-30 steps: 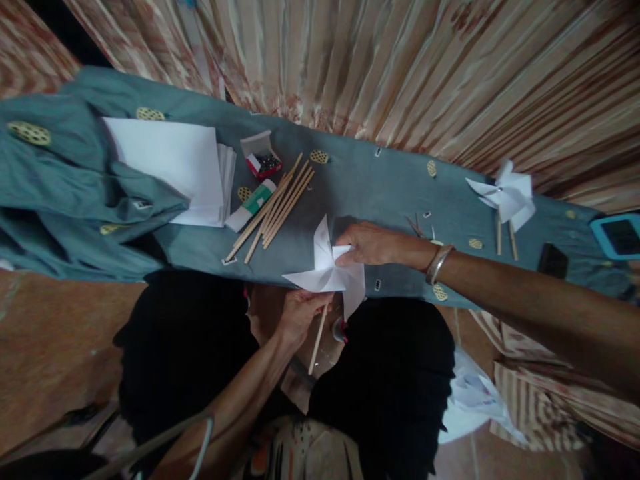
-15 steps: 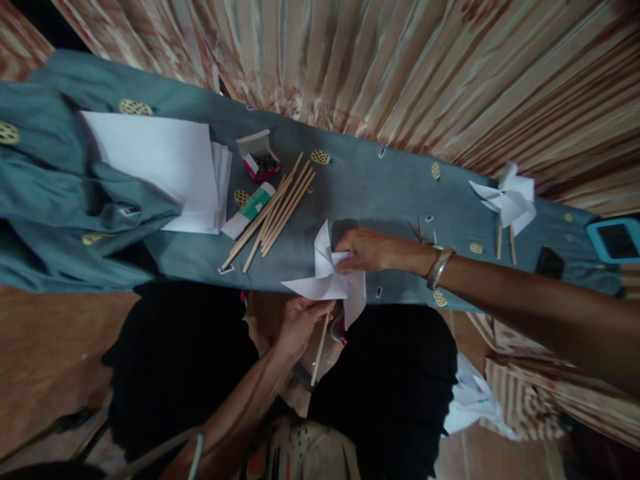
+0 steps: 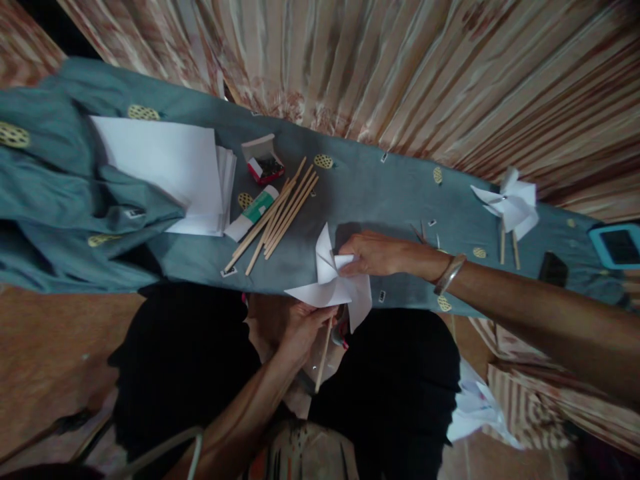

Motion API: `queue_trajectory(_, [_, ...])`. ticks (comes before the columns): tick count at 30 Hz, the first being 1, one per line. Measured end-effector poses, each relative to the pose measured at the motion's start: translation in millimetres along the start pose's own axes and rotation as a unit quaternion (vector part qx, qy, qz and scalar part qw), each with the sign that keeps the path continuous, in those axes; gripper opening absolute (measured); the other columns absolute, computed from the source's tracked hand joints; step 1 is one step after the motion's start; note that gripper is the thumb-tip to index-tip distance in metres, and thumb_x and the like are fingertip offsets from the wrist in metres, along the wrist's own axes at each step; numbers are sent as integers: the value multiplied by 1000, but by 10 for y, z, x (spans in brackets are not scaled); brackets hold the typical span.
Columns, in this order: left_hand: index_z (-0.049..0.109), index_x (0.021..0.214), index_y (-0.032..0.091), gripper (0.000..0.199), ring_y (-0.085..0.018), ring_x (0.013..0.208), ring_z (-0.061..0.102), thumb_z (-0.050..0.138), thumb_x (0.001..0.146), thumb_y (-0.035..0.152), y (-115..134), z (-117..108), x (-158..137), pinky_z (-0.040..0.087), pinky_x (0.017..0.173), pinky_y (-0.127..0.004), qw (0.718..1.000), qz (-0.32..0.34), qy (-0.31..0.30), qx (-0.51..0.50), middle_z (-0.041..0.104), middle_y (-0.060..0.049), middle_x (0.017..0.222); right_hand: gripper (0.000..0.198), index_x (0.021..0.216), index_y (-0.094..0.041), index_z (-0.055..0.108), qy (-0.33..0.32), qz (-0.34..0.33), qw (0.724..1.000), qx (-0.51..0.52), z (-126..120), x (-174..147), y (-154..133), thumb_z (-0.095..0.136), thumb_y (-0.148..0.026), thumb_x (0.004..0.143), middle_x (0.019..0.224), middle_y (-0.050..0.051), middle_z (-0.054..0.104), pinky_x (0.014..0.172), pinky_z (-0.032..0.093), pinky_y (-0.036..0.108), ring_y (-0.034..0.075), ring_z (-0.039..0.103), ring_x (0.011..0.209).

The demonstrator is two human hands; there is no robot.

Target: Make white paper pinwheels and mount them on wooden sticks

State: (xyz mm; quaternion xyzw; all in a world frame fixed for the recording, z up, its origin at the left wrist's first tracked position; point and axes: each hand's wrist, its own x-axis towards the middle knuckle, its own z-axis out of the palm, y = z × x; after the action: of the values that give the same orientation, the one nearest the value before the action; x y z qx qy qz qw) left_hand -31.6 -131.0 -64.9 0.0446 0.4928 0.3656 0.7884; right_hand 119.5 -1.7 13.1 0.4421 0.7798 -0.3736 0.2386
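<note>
Straddling the near edge of the cloth [image 3: 360, 190], the white pinwheel [image 3: 331, 291] has its top blade over the table and its lower blades out past the rim, above the gap between the knees [image 3: 387, 373]. Just below the paper, the left hand [image 3: 305, 328] has thumb and fingers pinched together on the stick [image 3: 324, 360], whose lower end hangs in that gap. On the table side, the right hand [image 3: 373, 253] has its fingertips closed on a fold of the pinwheel near the centre.

Left of the pinwheel, loose sticks [image 3: 289, 217] slant toward the near edge, beside a glue tube [image 3: 255, 210], an open box [image 3: 265, 168] and a paper stack [image 3: 165, 167]. A broad stretch of cloth runs behind the right hand, from the sticks to another pinwheel [image 3: 515, 203] by the far edge. Scissors [image 3: 423, 233] lie just behind the right forearm. Curtains [image 3: 345, 67] hang along the far edge.
</note>
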Motion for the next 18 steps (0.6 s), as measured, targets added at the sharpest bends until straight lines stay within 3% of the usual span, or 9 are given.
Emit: queue_trajectory(18, [70, 59, 14, 30, -8, 47, 51, 87, 38, 27, -24, 0, 20, 41, 52, -24, 1000, 25, 5, 18, 65, 0, 56, 20, 82, -16, 73, -3, -13, 998, -58, -49, 51, -8, 67, -35, 83, 77, 5, 65, 67, 39, 28, 18, 59, 75])
